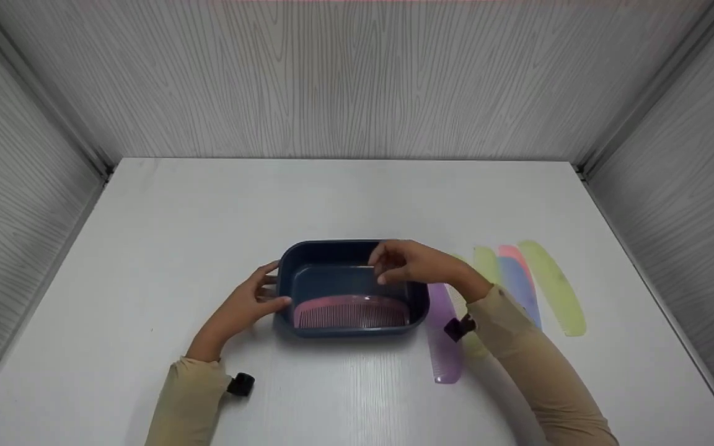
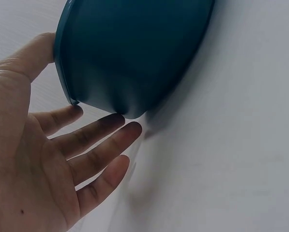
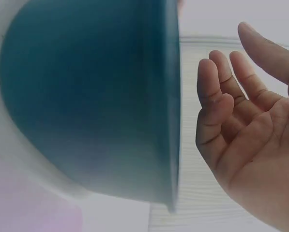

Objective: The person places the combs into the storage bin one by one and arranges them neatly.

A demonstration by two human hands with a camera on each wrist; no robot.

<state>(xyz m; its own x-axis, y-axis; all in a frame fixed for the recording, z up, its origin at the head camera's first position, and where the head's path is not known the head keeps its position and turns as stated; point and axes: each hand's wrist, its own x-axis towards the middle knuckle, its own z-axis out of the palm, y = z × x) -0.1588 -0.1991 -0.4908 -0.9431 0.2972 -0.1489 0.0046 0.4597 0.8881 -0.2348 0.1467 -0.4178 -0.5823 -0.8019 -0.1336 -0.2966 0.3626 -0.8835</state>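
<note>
A dark blue rectangular tub (image 1: 357, 332) stands on the white table. Inside it, along the near wall, lies a pink comb (image 1: 351, 301) with its teeth toward the near side. My left hand (image 1: 242, 313) is at the tub's left end, thumb at the rim and the other fingers spread by the outer wall. In the left wrist view those fingers (image 2: 98, 159) are extended loosely. Over the tub's right part hovers my right hand (image 1: 416, 263), fingers loosely bent, holding nothing. The right wrist view shows its bare palm (image 3: 255, 150) beyond the tub wall.
Right of the tub lie several combs: a purple one (image 1: 445, 353), a blue one (image 1: 518, 282) overlapping a pink-red one (image 1: 509, 249), and a yellow-green one (image 1: 552, 288) farthest right. My right forearm partly covers others. Wood-grain panels (image 1: 357, 80) enclose the table's back and sides.
</note>
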